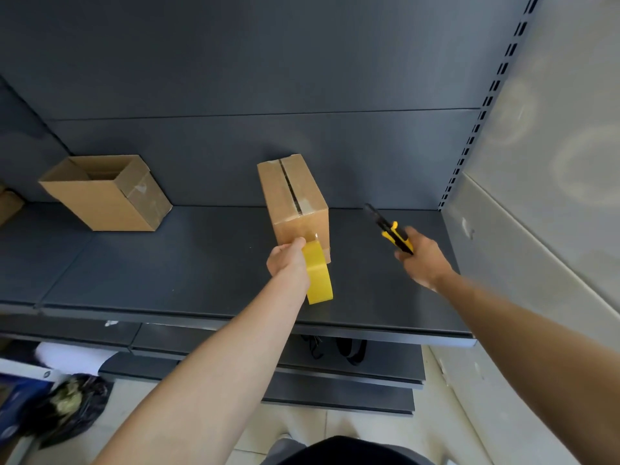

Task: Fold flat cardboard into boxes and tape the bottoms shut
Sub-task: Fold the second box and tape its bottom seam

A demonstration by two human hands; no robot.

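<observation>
A small cardboard box [292, 196] stands on the dark shelf [188, 263] with its flap seam facing up and clear tape running down its near side. My left hand [287, 261] grips a yellow tape roll [318, 275] just in front of the box's near face, and a strip of tape runs from the roll to the box. To the right, my right hand [422, 258] holds a yellow-and-black utility knife [392, 233] that points up and to the left, apart from the box.
Another cardboard box [107, 193] lies on its side at the shelf's back left, its open end up and a taped end facing right. A perforated upright [483, 109] and grey wall bound the right. Lower shelves, a black bag [73, 404] and papers sit below.
</observation>
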